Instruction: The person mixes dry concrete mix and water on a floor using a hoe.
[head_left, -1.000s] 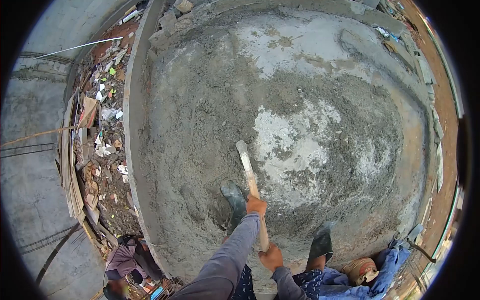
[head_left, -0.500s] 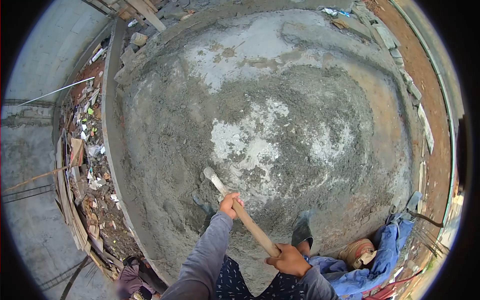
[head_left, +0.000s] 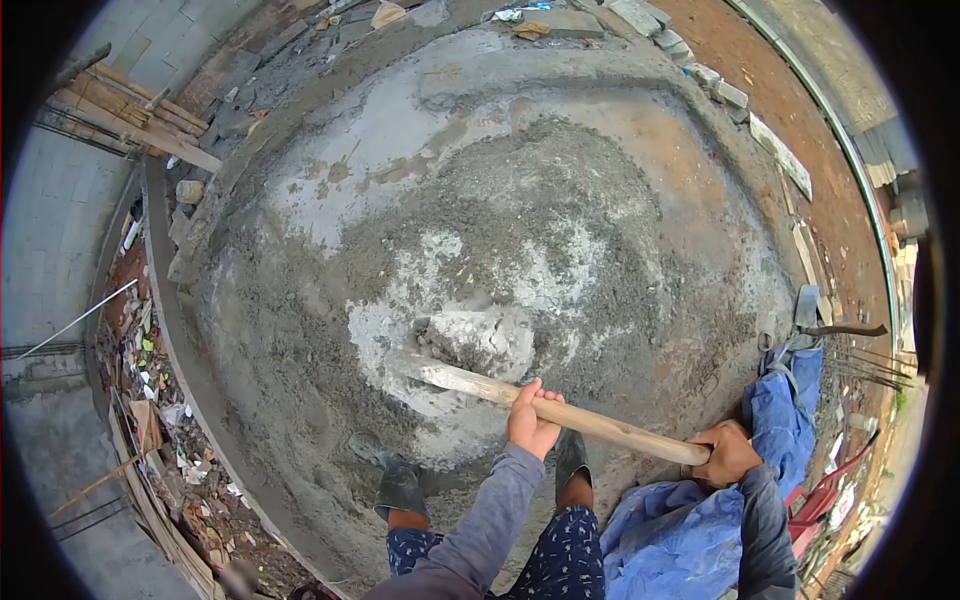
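A hoe with a long wooden handle (head_left: pixel 610 428) slants across in front of my legs. My left hand (head_left: pixel 535 420) is closed round the middle of the handle. Farther right, my right hand (head_left: pixel 728 455) grips the handle's end. The hoe's head is mostly hidden by a lump of grey and whitish mix (head_left: pixel 480 338) at the far end of the handle. Around it spreads a bed of damp grey mortar (head_left: pixel 530 190) with pale powder patches (head_left: pixel 565 270).
My dark boots (head_left: pixel 405 485) stand in the mix. A blue tarp (head_left: pixel 670 550) lies at right, with another tool's blade (head_left: pixel 808 305) beyond it. A low concrete edge (head_left: pixel 190 400) and rubble (head_left: pixel 200 480) run along the left. Timber (head_left: pixel 140 125) leans at upper left.
The hoe has swung from a steep slant to a flatter one. Both hands have moved right, the right one farther and higher. A lump of mix now shows at the head. The view has shifted.
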